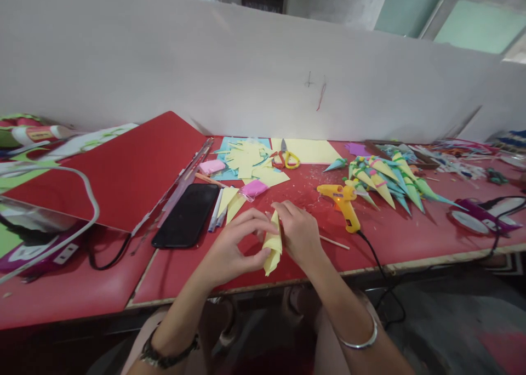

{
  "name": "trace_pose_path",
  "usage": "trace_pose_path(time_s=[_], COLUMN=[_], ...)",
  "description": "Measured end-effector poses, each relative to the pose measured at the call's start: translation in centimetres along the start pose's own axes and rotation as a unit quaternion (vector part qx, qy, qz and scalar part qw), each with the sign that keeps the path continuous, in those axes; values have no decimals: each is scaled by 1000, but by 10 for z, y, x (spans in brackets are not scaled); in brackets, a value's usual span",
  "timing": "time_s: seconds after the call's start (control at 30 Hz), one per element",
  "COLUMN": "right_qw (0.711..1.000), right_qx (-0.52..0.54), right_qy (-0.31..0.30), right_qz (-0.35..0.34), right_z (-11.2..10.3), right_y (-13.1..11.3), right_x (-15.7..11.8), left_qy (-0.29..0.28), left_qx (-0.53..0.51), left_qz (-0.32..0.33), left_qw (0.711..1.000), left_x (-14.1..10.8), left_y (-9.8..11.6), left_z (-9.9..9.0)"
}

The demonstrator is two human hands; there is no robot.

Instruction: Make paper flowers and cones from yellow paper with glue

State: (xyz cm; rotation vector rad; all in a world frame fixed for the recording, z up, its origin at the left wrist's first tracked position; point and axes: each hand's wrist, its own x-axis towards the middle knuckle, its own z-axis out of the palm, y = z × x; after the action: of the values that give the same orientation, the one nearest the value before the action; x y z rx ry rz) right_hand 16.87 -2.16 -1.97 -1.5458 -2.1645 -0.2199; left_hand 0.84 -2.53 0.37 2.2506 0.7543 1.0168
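A piece of yellow paper (272, 249), rolled into a cone-like shape, is held between my two hands above the table's front edge. My left hand (238, 249) pinches its left side with thumb and fingers. On the right, my right hand (299, 232) has its fingers closed around the upper part of the roll. Just behind the hands lie a pink packet (253, 189) and yellow paper triangles (227, 201). A yellow glue gun (340, 199) rests to the right, and a thin stick (335, 242) lies beside my right hand.
A black phone (186, 216) lies left of the hands. Scissors (286, 157) and paper strips (246, 154) are at the back. Several small paper cones (384, 183) are piled at the right. A large red board (135, 166) leans at the left, and a cord hangs over the front edge.
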Motion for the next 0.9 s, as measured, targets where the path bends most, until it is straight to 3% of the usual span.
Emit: trace_pose_path(time_s=[0.23, 0.5, 0.77, 0.9], right_qw=[1000, 999, 993, 991], right_qx=[-11, -44, -77, -85], right_qy=[4, -30, -81, -87], right_qz=[-5, 7, 42, 54], right_z=[-1, -2, -2, -1], right_y=[0, -1, -1, 0], right_x=[0, 1, 3, 3], left_qy=[38, 27, 12, 16], left_qx=[52, 133, 327, 390], left_qz=[36, 67, 175, 185], left_qw=[997, 988, 929, 902], left_x=[3, 0, -3, -4], left_y=[1, -7, -13, -13], left_z=[-2, -7, -10, -10])
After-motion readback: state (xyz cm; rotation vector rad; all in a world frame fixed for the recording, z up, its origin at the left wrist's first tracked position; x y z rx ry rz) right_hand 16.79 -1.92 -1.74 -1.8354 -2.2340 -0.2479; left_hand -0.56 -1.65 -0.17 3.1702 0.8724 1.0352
